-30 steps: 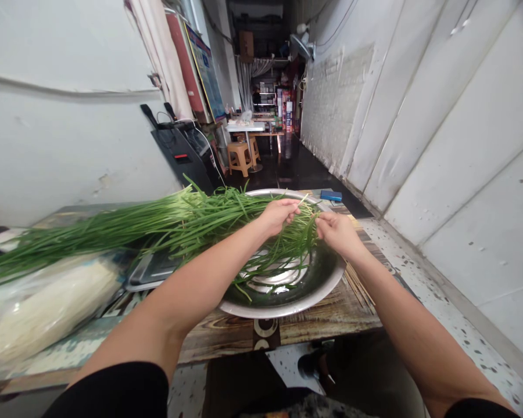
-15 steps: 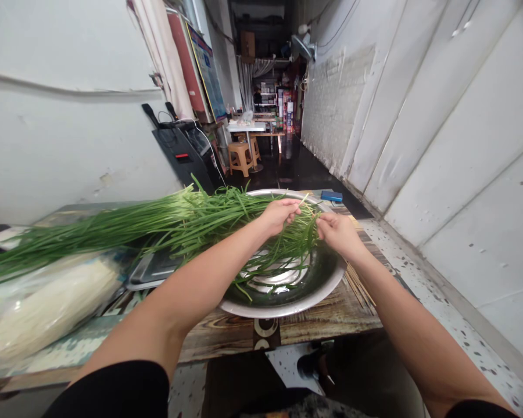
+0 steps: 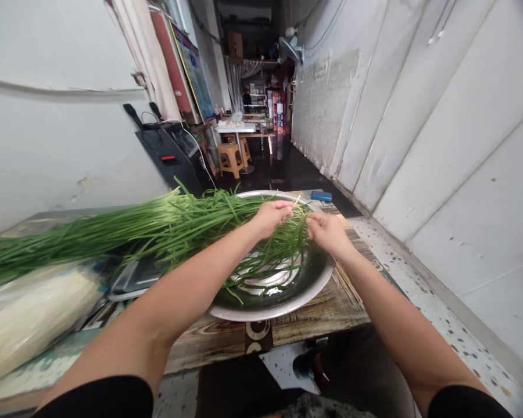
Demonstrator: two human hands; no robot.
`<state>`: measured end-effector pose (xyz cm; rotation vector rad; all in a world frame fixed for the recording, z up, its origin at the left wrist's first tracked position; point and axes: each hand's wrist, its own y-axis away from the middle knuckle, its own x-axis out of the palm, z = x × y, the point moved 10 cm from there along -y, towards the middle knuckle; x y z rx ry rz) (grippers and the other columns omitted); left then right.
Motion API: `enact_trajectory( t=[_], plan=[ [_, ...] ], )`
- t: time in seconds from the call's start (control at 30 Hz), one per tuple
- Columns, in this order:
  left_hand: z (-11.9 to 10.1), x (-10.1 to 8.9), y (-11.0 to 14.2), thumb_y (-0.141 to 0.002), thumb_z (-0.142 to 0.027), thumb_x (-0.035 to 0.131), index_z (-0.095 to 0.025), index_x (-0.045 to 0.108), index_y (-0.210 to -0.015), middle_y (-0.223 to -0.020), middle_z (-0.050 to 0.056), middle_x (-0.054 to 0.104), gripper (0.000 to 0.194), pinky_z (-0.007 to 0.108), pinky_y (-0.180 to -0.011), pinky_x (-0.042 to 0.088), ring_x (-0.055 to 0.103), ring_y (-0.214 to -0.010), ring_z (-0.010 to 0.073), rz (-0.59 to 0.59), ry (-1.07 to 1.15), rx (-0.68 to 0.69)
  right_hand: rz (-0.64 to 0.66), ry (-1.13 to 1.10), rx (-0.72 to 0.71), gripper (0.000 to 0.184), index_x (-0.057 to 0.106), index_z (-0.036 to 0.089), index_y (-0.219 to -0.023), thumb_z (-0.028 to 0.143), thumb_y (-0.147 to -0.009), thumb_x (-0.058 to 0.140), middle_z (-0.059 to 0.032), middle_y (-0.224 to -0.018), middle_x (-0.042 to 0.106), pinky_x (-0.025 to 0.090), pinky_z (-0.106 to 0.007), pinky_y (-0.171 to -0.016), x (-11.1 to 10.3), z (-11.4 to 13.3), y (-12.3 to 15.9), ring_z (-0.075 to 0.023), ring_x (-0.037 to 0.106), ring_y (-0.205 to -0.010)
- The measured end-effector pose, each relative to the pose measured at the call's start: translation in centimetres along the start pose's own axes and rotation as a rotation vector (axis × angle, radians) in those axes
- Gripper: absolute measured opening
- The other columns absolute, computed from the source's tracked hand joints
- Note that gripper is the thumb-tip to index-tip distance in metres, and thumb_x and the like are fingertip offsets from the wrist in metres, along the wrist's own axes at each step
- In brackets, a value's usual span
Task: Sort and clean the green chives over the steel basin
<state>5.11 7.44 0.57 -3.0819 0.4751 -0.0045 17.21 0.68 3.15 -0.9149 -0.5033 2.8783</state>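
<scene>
Long green chives [image 3: 270, 255] with pale stem ends lie loose in a wide metal basin [image 3: 272, 315]. Over the basin's far side, my left hand [image 3: 272, 216] is closed in a pinch on pale chive stems that poke out past its fingertips. Just to its right, my right hand [image 3: 328, 232] is also closed, thumb and finger pinching a green chive leaf. A small gap separates the two hands. A thick bundle of chives [image 3: 87, 235] stretches left from the basin across the table. Whether a thin stick is among the pinched stems, I cannot tell.
Thin wooden sticks [image 3: 347, 284] lie on the table [image 3: 218, 337] right of the basin. A blue box [image 3: 321, 196] sits at the far right corner. On the left are a dark tray [image 3: 133, 277] and a plastic bag with pale contents [image 3: 30, 319]. Stools [image 3: 230, 159] stand farther back.
The whole view has shifted, so everything sits a little farther left. Both hands keep their pinch on the chives and have barely moved relative to the basin.
</scene>
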Motion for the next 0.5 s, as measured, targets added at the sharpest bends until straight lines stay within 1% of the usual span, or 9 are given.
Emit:
enact_trajectory(
  t=[0.07,0.17,0.23,0.3,0.33,0.4,0.43,0.47,0.5],
  plan=[
    [-0.8,0.5,0.2,-0.076,-0.012,0.056,-0.010,0.068,-0.094,-0.062,0.000,0.062,0.022,0.019,-0.048,0.032,0.041,-0.046,0.0049,0.021,-0.190,0.090,-0.008,0.001,0.009,0.028,0.046,0.019,-0.053,0.022,-0.081,0.043,0.0035,-0.046,0.050,0.033,-0.022,-0.051,0.1,-0.3,-0.2,-0.0087,0.041,-0.043],
    [-2.4,2.2,0.8,-0.078,-0.015,0.054,-0.011,0.068,-0.099,-0.073,0.002,0.068,0.026,0.022,-0.065,0.041,0.052,-0.060,0.0092,0.101,-0.516,0.259,-0.035,0.015,0.040,0.024,0.050,0.018,-0.063,0.019,-0.084,0.038,0.0013,-0.050,0.053,0.036,-0.024,-0.051,0.2,-0.6,-0.6,-0.0101,0.044,-0.044],
    [-3.1,3.1,1.4,-0.079,-0.018,0.054,-0.012,0.068,-0.100,-0.086,0.004,0.071,0.027,0.025,-0.078,0.042,0.058,-0.076,0.0130,0.156,-0.621,0.326,-0.052,0.047,0.074,0.022,0.053,0.016,-0.071,0.017,-0.085,0.037,-0.0005,-0.053,0.056,0.037,-0.024,-0.051,-0.1,-0.4,-0.5,-0.0112,0.047,-0.045],
    [-3.7,3.7,2.2,-0.081,-0.022,0.053,-0.016,0.066,-0.105,-0.106,0.001,0.068,0.029,0.026,-0.089,0.039,0.058,-0.092,0.0147,0.167,-0.809,0.396,-0.066,0.103,0.110,0.017,0.058,0.013,-0.080,0.014,-0.084,0.041,-0.0018,-0.059,0.060,0.038,-0.023,-0.052,-0.6,0.4,0.1,-0.0124,0.052,-0.050],
    [-3.5,3.7,2.4,-0.083,-0.025,0.051,-0.019,0.064,-0.109,-0.111,-0.003,0.066,0.030,0.025,-0.090,0.039,0.057,-0.097,0.0143,0.172,-0.886,0.379,-0.076,0.136,0.130,0.017,0.060,0.013,-0.085,0.013,-0.083,0.043,-0.0021,-0.063,0.063,0.039,-0.022,-0.054,-1.0,0.9,0.5,-0.0125,0.055,-0.055],
    [-2.9,2.3,2.4,-0.085,-0.033,0.047,-0.028,0.063,-0.109,-0.107,-0.012,0.067,0.029,0.026,-0.088,0.042,0.057,-0.097,0.0147,0.062,-0.997,0.264,-0.079,0.214,0.167,0.012,0.063,0.014,-0.085,0.014,-0.078,0.053,-0.0008,-0.075,0.068,0.040,-0.019,-0.056,-1.6,1.9,1.1,-0.0120,0.058,-0.065],
    [-2.5,1.8,2.3,-0.086,-0.037,0.045,-0.030,0.062,-0.108,-0.106,-0.014,0.066,0.029,0.028,-0.086,0.044,0.058,-0.096,0.0157,0.029,-1.029,0.230,-0.073,0.250,0.191,0.013,0.065,0.015,-0.085,0.017,-0.075,0.058,0.0021,-0.077,0.069,0.040,-0.017,-0.057,-1.7,2.1,1.1,-0.0107,0.058,-0.067],
    [-2.2,1.8,2.3,-0.087,-0.040,0.044,-0.031,0.062,-0.108,-0.107,-0.013,0.065,0.029,0.030,-0.084,0.046,0.058,-0.096,0.0175,0.030,-1.043,0.231,-0.068,0.281,0.218,0.018,0.066,0.019,-0.089,0.021,-0.072,0.063,0.0067,-0.080,0.069,0.040,-0.014,-0.058,-1.8,2.1,0.8,-0.0087,0.059,-0.069],
    [-1.8,2.5,2.4,-0.087,-0.040,0.045,-0.030,0.061,-0.108,-0.111,-0.010,0.063,0.028,0.032,-0.082,0.047,0.057,-0.098,0.0195,0.074,-1.038,0.264,-0.050,0.313,0.245,0.025,0.066,0.023,-0.094,0.028,-0.069,0.066,0.0113,-0.083,0.070,0.040,-0.012,-0.059,-1.7,1.7,0.3,-0.0068,0.058,-0.071]
  ],
)
